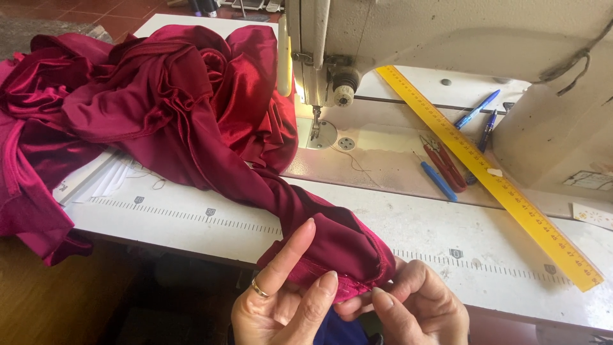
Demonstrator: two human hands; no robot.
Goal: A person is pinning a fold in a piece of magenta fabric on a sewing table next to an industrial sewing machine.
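A large piece of dark red satin fabric (166,96) is heaped on the left of the white sewing table (447,230), and one strip of it trails down to the front edge. My left hand (281,303), with a gold ring, and my right hand (408,310) pinch the hemmed end of that strip (332,255) between fingertips at the table's near edge. The left index finger points upward against the cloth. A white sewing machine (396,32) stands at the back, its needle and presser foot (315,124) bare, with the fabric just to its left.
A long yellow ruler (491,179) lies diagonally on the right. Beside it are red-handled snips (444,163), a blue tool (439,182) and two blue pens (479,115). A printed measuring scale runs along the table front. White paper (108,179) shows under the fabric.
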